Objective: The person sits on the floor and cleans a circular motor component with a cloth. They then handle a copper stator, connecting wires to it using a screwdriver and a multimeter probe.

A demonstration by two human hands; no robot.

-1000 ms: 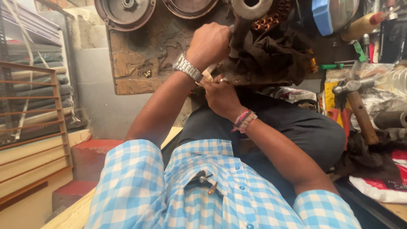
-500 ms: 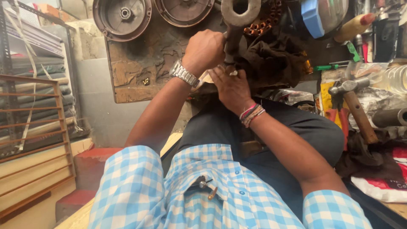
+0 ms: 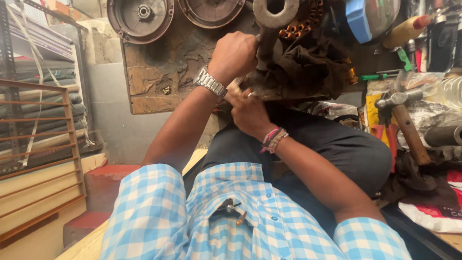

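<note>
Rusty metal fills the middle of the view: a motor part with copper windings (image 3: 313, 21) and a thick grey shaft ring (image 3: 274, 9) rests on the person's lap, half wrapped in a dark brown rag (image 3: 308, 67). Compared with a second ago, the left hand (image 3: 234, 55) has climbed from the edge of the rag onto the shaft just below the ring, and it now closes around it in a firm fist, the steel watch (image 3: 210, 82) turned toward the camera. The right hand (image 3: 250, 113), with braided bands at the wrist, has stayed low at the near underside of the part; its fingers are curled against the metal edge, though whether they pinch something small there cannot be told. The part itself has come nearer and higher in the view, so the ring is now cut by the top edge. That shift reads as a change of grip: one hand steadying the shaft while the other works beneath. A hammer (image 3: 402, 120) lies untouched to the right, and two round metal covers (image 3: 139, 19) lie beyond.
</note>
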